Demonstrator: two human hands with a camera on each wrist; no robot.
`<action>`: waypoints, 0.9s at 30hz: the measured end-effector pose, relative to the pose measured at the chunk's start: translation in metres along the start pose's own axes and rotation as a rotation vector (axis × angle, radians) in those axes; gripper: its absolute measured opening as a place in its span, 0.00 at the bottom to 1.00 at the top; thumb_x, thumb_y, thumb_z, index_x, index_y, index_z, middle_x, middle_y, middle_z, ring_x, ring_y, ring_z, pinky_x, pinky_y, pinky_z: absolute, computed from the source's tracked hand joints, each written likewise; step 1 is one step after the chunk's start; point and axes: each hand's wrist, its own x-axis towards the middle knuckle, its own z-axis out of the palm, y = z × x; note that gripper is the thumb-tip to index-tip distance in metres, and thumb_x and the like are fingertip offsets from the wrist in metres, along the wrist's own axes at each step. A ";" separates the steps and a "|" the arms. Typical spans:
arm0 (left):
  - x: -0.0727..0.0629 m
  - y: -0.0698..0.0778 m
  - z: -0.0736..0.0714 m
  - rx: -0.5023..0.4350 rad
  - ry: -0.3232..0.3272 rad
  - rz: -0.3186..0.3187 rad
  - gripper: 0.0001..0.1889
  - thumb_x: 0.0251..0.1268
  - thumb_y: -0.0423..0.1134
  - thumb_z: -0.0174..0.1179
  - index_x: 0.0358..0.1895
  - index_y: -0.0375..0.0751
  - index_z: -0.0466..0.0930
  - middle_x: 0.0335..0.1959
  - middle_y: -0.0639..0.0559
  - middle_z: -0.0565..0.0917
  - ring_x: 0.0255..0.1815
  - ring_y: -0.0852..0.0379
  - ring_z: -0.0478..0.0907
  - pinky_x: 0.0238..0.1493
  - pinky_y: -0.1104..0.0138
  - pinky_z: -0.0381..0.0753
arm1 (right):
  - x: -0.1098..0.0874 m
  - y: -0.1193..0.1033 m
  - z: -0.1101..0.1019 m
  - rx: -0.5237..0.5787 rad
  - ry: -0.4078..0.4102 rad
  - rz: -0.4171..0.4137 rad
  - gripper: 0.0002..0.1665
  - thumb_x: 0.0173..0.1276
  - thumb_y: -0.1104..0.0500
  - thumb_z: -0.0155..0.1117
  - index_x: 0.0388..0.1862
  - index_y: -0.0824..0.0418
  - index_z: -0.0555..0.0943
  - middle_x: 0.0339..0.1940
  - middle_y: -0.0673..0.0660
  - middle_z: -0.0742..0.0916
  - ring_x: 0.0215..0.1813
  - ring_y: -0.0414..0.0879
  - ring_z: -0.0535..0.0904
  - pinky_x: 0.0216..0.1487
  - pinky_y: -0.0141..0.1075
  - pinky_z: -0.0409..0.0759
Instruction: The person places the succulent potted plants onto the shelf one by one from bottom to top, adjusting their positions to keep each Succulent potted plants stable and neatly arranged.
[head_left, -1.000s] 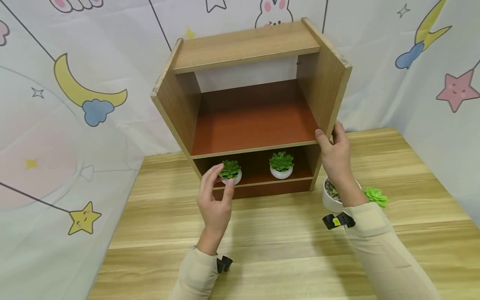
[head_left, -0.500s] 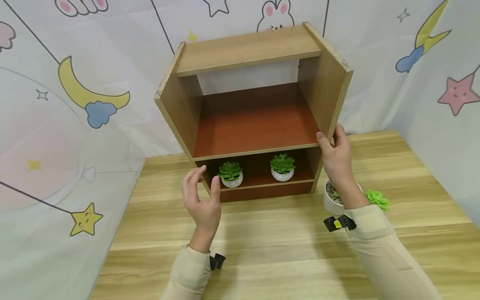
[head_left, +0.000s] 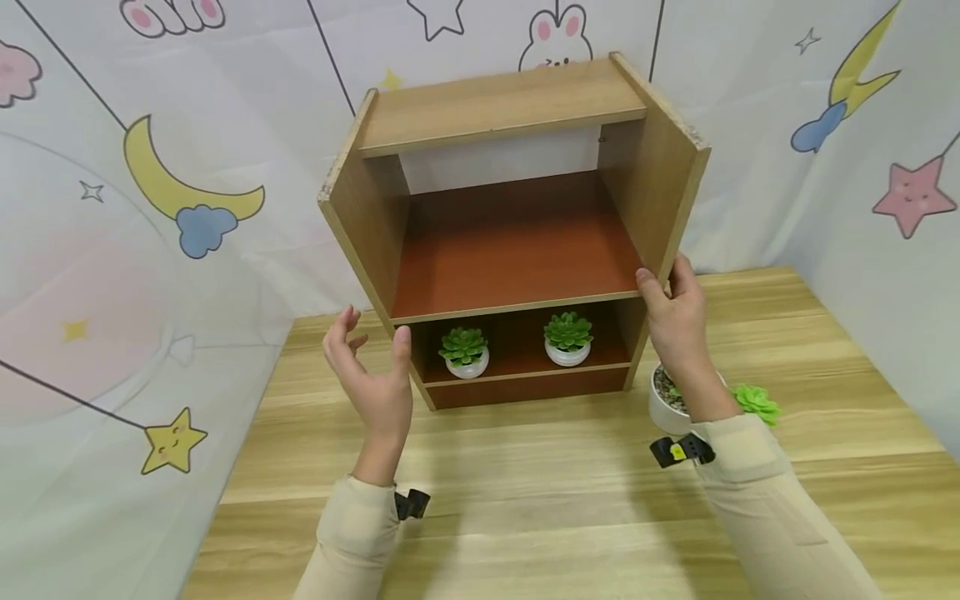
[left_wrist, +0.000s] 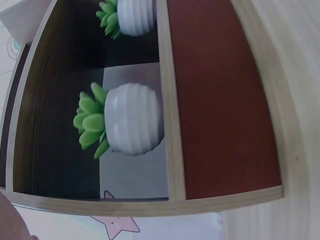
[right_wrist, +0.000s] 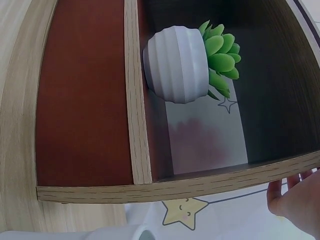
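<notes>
A small wooden shelf unit (head_left: 517,242) with reddish-brown boards stands upright on the table. Two potted succulents, a left one (head_left: 465,352) and a right one (head_left: 567,337), sit in white pots on its low compartment. My right hand (head_left: 678,325) grips the unit's right side panel, thumb at the front edge and fingers round the outer face; in the right wrist view, fingertips (right_wrist: 275,195) show by that panel. My left hand (head_left: 372,392) hovers beside the lower left panel, holding nothing, its thumb and fingers spread apart.
Right of the unit, partly behind my right forearm, stands a white pot (head_left: 666,408) with pebbles. A loose bright green succulent (head_left: 756,403) lies next to it on the wooden table (head_left: 525,500). A patterned cloth (head_left: 285,167) hangs behind and at both sides.
My left hand has moved left, from in front of the left succulent to beside the unit's left panel. My right hand keeps its grip, and the view has tilted slightly.
</notes>
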 end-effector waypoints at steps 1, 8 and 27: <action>0.002 -0.001 -0.001 -0.001 -0.019 -0.027 0.30 0.60 0.35 0.64 0.62 0.22 0.66 0.55 0.26 0.69 0.59 0.40 0.63 0.55 0.48 0.63 | 0.000 0.000 0.000 -0.003 -0.001 0.002 0.24 0.72 0.61 0.59 0.66 0.62 0.73 0.56 0.56 0.79 0.59 0.46 0.72 0.55 0.37 0.72; 0.017 -0.001 -0.005 -0.029 -0.152 -0.209 0.31 0.66 0.34 0.60 0.69 0.25 0.61 0.64 0.39 0.67 0.65 0.44 0.61 0.61 0.45 0.62 | -0.001 0.000 0.002 -0.001 -0.011 0.018 0.25 0.73 0.61 0.59 0.68 0.62 0.72 0.58 0.57 0.78 0.60 0.46 0.72 0.57 0.40 0.72; 0.034 -0.040 0.008 -0.043 -0.386 -0.488 0.23 0.77 0.41 0.51 0.71 0.42 0.66 0.67 0.48 0.71 0.67 0.55 0.65 0.65 0.58 0.63 | 0.000 0.002 0.001 -0.008 -0.021 -0.039 0.26 0.72 0.62 0.58 0.68 0.65 0.71 0.58 0.57 0.78 0.59 0.44 0.72 0.55 0.38 0.72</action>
